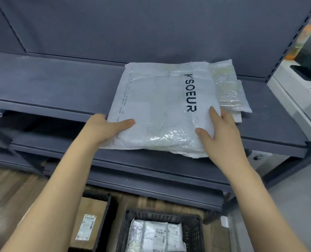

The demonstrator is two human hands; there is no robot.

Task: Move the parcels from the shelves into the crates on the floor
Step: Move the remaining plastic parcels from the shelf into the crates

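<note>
A large white plastic parcel [160, 106] printed with black letters lies on the dark grey shelf [60, 84], its near edge hanging over the shelf front. My left hand [107, 128] grips its left near corner, thumb on top, fingers hidden beneath. My right hand [218, 130] holds the right near corner, thumb and forefinger on top. Under it lie thinner clear-wrapped parcels [231, 91]. On the floor below stand two black crates: one [193, 226] holds several white parcels, the other [105, 211] a brown cardboard box.
A lower shelf [151, 179] juts out between the top shelf and the crates. The slotted upright post [293, 42] bounds the shelf on the right, with a white counter [296, 99] beyond it. Wooden floor [9, 188] shows at left.
</note>
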